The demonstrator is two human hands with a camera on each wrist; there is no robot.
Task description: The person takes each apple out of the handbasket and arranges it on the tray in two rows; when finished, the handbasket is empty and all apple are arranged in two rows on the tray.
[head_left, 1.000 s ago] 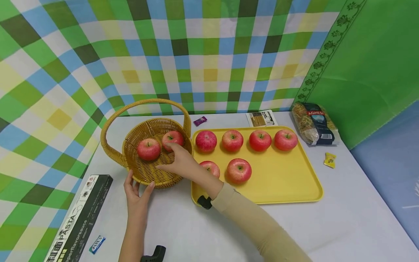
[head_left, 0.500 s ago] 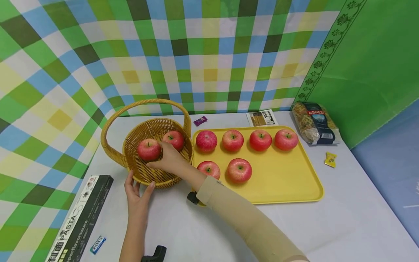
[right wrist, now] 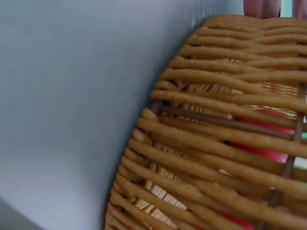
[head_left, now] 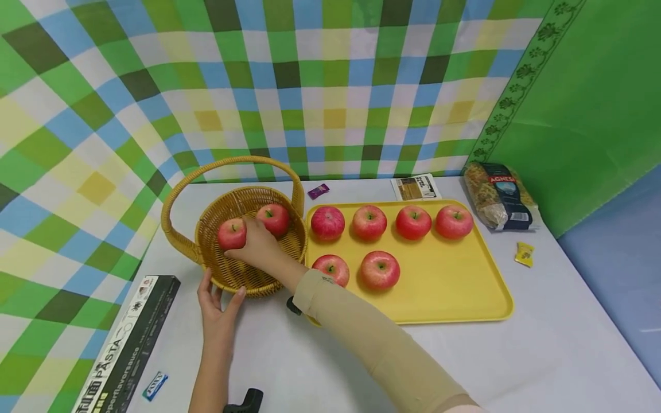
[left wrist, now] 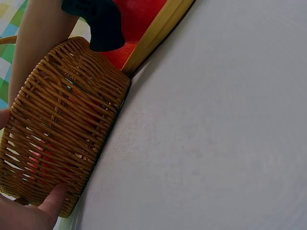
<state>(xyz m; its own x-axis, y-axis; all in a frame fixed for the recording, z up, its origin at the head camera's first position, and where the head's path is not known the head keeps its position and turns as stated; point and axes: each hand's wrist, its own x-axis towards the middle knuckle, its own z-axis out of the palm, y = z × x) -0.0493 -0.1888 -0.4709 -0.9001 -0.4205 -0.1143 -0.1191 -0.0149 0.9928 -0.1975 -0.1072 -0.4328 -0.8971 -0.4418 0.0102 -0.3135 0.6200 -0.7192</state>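
In the head view, a round wicker basket with a tall arched handle stands on the left side of the table. Two red apples are inside it. My right hand reaches in and grips the left apple, fingers over its right side and thumb at its lower edge. Just behind those fingers sits the other apple. My left hand rests against the basket's near outer wall, thumb and fingers spread apart. The left wrist view shows its thumb pressing the wicker; in the right wrist view basket weave hides the right hand.
Right of the basket lies a yellow tray bearing several apples. Farther out are a pasta bag, a yellow wrapper, a printed card and a purple wrapper. A long pasta box and blue wrapper lie left.
My right hand has moved left within the basket, from the right apple to the left one, and its fingers have closed on it. My left hand has stayed against the basket.
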